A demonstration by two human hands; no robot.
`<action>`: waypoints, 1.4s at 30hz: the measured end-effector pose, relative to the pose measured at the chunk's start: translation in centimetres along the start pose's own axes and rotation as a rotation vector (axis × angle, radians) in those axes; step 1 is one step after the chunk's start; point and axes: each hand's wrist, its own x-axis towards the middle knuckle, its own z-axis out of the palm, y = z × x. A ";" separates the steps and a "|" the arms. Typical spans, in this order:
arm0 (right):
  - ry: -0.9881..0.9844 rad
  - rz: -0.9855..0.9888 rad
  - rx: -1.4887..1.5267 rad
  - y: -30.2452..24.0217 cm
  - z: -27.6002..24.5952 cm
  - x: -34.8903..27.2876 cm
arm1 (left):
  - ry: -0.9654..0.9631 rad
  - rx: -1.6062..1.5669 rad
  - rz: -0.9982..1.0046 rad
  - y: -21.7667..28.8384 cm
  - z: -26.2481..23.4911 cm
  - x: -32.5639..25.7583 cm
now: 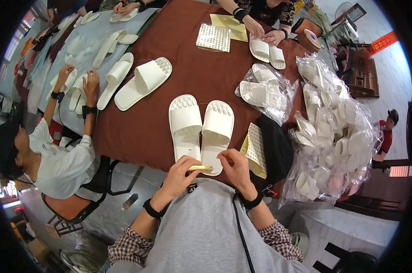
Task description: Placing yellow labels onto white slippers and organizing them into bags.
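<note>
Hands at the tabletop [169,91] edge: left hand [181,173] pinches a yellow strip [200,168], right hand [235,168] pinches near the slippers [201,129]; steady fingertip alignment seems advisable.

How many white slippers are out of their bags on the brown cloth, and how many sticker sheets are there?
Loose white slippers on the brown cloth: 6, made up of the pair by the hands, a pair at the left and a pair at the far edge.
Dotted sticker sheets: 2, one far and one near.
Total: 8
</note>
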 end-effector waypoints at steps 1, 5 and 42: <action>-0.007 -0.004 -0.002 0.5 0.1 0.4 | 0.008 -0.002 -0.002 -0.2 -0.2 -0.2; -0.040 -0.091 -0.221 3.4 1.0 1.9 | 0.000 0.061 -0.037 -1.4 -0.7 -1.1; -0.225 -0.067 -0.064 4.5 -0.5 -1.5 | -0.206 0.003 0.207 -3.4 2.6 2.8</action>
